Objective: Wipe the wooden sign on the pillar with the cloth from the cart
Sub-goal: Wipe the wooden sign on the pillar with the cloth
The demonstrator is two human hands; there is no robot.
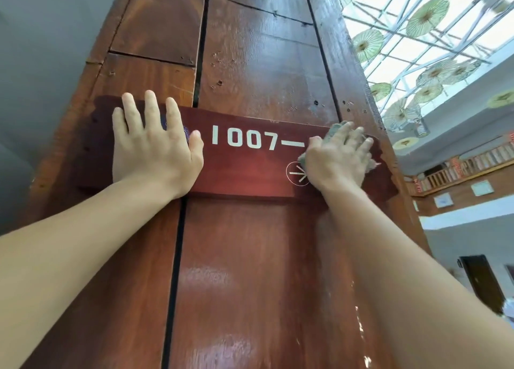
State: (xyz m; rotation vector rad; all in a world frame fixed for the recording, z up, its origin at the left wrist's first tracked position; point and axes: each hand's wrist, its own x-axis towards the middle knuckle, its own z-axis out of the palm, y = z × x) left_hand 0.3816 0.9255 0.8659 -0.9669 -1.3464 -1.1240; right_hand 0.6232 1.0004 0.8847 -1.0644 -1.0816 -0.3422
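Head view, left hand (155,149) covering sign (244,171)

Wooden sign (244,162), marked "1007—" w/ a circled arrow, is seen fixed across the pillar (250,48). L end is pressed flat by the left hand (155,149), fingers spread. A grey-green cloth (335,130) is held against the R end under the right hand (338,160). Paper parasols (427,16) are hung overhead at R.

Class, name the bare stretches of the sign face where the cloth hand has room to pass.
The sign is bare under the white digits, between the left hand and right hand. Both ends are crowded: the left hand lies flat, the right presses the cloth.
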